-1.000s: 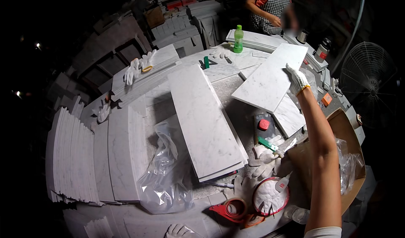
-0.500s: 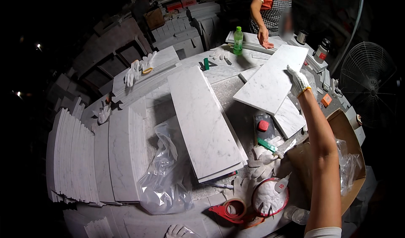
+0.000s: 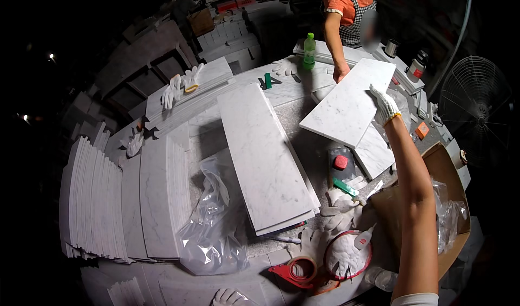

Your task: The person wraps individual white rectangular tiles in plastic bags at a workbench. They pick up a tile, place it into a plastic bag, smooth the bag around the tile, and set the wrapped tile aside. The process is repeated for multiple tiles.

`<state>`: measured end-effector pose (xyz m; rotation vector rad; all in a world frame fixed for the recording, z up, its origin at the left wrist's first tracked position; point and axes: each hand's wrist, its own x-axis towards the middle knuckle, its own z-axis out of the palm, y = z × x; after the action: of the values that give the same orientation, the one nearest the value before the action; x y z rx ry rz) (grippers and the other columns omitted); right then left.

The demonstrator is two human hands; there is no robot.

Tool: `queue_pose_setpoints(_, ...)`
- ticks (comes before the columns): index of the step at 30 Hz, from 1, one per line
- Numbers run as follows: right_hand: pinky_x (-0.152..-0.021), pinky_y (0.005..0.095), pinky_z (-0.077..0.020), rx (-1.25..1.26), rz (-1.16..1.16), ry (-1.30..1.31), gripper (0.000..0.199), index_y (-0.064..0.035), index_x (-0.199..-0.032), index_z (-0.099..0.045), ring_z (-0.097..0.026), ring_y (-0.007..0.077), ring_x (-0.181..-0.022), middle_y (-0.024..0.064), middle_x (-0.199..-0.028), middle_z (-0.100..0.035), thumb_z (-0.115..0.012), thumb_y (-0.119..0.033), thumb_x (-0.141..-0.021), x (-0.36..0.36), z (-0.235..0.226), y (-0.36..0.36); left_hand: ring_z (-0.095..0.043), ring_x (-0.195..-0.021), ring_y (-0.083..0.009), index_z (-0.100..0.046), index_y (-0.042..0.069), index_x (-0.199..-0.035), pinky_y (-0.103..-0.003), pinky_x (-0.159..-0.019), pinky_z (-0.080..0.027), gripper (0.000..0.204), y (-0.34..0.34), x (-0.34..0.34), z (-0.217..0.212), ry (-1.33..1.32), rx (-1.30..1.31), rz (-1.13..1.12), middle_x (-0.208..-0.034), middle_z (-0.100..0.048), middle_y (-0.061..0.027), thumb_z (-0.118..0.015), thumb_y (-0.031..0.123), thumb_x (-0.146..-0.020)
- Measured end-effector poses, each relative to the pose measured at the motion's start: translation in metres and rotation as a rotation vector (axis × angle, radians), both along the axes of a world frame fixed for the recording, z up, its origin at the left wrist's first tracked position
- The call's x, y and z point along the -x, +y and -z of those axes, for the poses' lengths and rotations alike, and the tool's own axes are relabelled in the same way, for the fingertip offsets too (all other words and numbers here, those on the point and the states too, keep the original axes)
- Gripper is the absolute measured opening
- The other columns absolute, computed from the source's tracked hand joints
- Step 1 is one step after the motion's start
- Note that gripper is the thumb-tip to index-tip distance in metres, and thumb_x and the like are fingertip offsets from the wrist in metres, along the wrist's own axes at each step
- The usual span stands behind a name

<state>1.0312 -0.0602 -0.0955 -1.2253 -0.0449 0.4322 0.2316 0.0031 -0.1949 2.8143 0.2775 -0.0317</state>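
The head-worn fisheye camera, the left unit of a side-by-side pair, faces forward and downward across the worktable (image 3: 291,114) from above its near side. The right forearm (image 3: 416,197) enters close to the lens from the lower edge; the co-worker (image 3: 349,21) stands farther off, near the upper edge.

Two small lights (image 3: 52,55) glow against darkness at far left. A round, wire-caged fan (image 3: 481,108) occupies the right.

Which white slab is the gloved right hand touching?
The upper-right slab, angled across a lower slab: the right hand is on its right edge. The long central slab and the slabs at far left are clear of that hand.
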Motion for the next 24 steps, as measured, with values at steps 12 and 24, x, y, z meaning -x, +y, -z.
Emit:
queue_pose_setpoints(12, -0.082, 0.0387, -0.0558, -0.018, -0.074, 0.057, 0.050, -0.0009, -0.133, -0.050, -0.063, 0.0238, -0.100, 0.0125, -0.119, -0.062, -0.066, -0.025, -0.092, -0.017, 0.008, -0.002, -0.043, -0.129, -0.0373, -0.064, 0.013, -0.122, -0.059, -0.111, -0.030, 0.043, 0.003, 0.002, 0.008, 0.020, -0.027, 0.008, -0.134, -0.053, -0.0155, -0.060, 0.034, -0.085)
queue_pose_setpoints(24, -0.077, 0.0337, -0.0577, -0.116, 0.116, 0.091, 0.036, -0.0008, -0.120, -0.056, -0.068, 0.0230, -0.091, 0.0140, -0.109, -0.066, -0.064, -0.025, -0.095, -0.008, -0.061, -0.001, -0.043, -0.130, -0.0374, -0.063, 0.013, -0.125, -0.059, -0.111, -0.029, 0.043, 0.007, 0.013, 0.016, 0.035, -0.101, 0.046, -0.136, -0.053, -0.0156, -0.058, 0.034, -0.088)
